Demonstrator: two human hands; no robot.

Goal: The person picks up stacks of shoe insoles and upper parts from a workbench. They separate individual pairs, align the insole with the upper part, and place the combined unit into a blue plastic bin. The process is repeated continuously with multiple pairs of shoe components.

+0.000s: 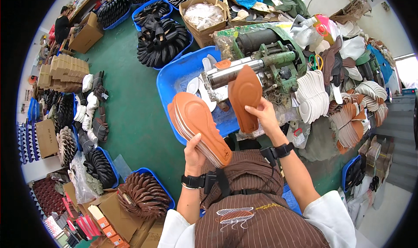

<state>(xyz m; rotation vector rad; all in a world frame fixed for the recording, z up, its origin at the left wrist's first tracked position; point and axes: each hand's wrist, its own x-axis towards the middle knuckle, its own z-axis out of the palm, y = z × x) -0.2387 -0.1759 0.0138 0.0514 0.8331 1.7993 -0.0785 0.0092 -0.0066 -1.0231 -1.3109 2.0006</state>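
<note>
A thick stack of tan insoles (198,122) with pale edges is gripped in my left hand (194,154), thumb across the near side. My right hand (264,114) pinches a brown insole (245,89) upright by its lower part; whether it is one or more I cannot tell. Just beyond both hands is a green machine (283,58) with a shiny metal roller (235,72). The right insole overlaps the roller's end in view. Below the roller, a blue tub (164,87) holds white insole-shaped pieces (204,93).
To the right lie bundles of white insoles (311,95) and tan insoles (350,126), with scissors (319,62) behind. Ahead stand a tub of black shoe parts (163,43) and a cardboard box (202,19). Brown pieces (143,196) fill a tub at lower left. A person (62,26) is far left.
</note>
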